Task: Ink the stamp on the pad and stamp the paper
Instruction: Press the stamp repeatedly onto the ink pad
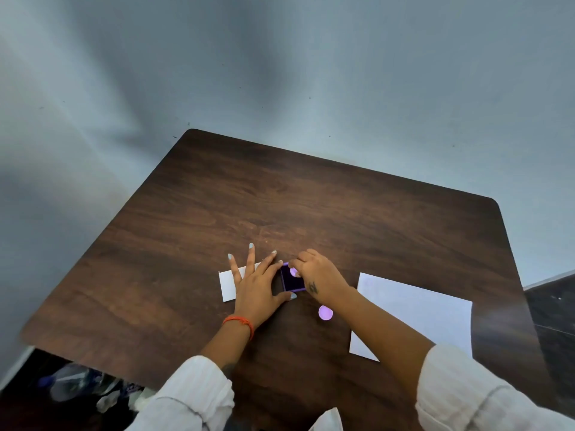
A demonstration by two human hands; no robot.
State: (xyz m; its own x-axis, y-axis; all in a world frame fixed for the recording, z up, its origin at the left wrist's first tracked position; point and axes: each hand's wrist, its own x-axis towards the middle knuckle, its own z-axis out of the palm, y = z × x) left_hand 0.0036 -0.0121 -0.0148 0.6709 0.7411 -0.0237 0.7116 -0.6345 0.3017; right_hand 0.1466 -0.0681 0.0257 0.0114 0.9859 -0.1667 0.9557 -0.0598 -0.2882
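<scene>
A: Quick pass. Where's the stamp?
B: Right hand [315,276] has its fingertips pinched shut on a small round lilac stamp [293,271], sitting on or just over the far right corner of the ink pad [291,281]. Contact with the pad surface, can't tell.
A: Left hand?
B: Left hand [258,286] lies flat and spread, holding nothing; thumb and index bracket the pad's left side, palm over a small white card [226,286].
A: The relation the next move turns on?
B: The paper [417,315] lies to the right of the pad and nearer the person, well apart from it, on the right hand's own side. So the right grip carries the stamp right and back toward the body; my judgement, left hand stays bracing the pad.
A: Long axis?
B: Stamp looks round, no axis I can read. Paper is a tilted sheet on the table [311,197].
A: Hidden stuff?
B: The stamp face is hidden. Right forearm covers the paper's near left edge. A lilac disc [325,312] near the wrist, maybe a cap, can't tell.
</scene>
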